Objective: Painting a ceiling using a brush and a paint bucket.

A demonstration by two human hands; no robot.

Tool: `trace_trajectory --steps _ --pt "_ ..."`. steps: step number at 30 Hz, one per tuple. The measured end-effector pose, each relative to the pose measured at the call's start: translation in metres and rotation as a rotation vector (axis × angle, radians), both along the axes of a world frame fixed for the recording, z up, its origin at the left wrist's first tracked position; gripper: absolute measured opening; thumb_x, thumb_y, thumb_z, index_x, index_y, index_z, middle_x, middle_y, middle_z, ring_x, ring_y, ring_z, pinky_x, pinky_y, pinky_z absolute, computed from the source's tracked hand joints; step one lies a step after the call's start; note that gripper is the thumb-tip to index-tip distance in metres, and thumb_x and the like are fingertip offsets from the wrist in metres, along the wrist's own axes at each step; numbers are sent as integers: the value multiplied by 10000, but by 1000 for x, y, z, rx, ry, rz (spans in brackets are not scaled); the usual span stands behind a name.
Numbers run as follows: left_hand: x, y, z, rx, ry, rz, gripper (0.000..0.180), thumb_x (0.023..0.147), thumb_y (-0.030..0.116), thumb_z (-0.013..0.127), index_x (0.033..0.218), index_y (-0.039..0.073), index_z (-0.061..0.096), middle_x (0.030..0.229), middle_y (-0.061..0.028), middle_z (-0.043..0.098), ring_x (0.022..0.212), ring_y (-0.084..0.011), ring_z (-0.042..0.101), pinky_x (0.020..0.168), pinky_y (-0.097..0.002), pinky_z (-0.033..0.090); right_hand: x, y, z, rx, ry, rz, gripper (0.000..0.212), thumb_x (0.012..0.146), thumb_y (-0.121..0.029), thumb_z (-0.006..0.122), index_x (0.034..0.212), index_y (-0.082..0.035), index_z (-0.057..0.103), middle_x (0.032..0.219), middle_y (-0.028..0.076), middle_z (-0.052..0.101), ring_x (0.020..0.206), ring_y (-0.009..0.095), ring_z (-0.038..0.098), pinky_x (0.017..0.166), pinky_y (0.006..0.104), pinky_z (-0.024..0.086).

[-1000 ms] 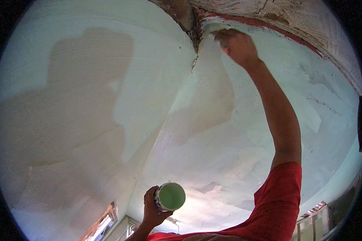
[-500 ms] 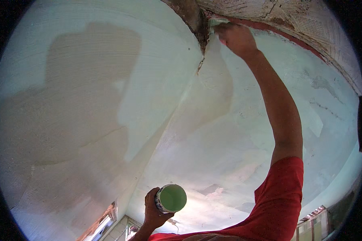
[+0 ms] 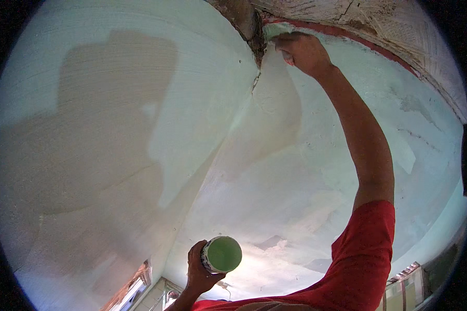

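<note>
The right hand [image 3: 301, 52] is closed, fist-like, high in the wall corner just under the ceiling [image 3: 399, 26]; what it grips is hidden. The left hand [image 3: 200, 269] clasps a can [image 3: 222, 254] of green paint, low down. Pale green walls [image 3: 114, 129] surround both.

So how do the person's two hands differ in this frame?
The right hand is raised to the top of the wall corner, pressed against the pale green paint; what it grips is hidden. The left hand sits low near the body, gripping a small can of green paint. Both are bare and closed.
</note>
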State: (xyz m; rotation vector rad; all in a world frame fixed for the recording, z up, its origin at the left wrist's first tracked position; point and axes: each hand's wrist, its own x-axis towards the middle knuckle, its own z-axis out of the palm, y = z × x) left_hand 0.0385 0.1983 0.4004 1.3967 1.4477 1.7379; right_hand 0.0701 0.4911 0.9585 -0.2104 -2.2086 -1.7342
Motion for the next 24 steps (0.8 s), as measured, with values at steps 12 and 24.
trace_trajectory --steps 12,24 --pt "3 -4 4 20 23 -25 1074 515 191 934 1431 58 389 1371 -195 495 1291 -406 458 1090 -519 388 3 -14 11 51 160 53 264 821 -105 654 1064 -178 727 1009 44 743 934 283 705 842 423 564" --pt "2 -7 0 9 50 -28 1059 510 197 939 1414 55 407 1372 -193 496 1293 -403 460 1081 -520 396 9 -10 6 76 154 120 320 778 -67 662 1079 -161 712 1103 41 731 978 269 689 813 422 574"
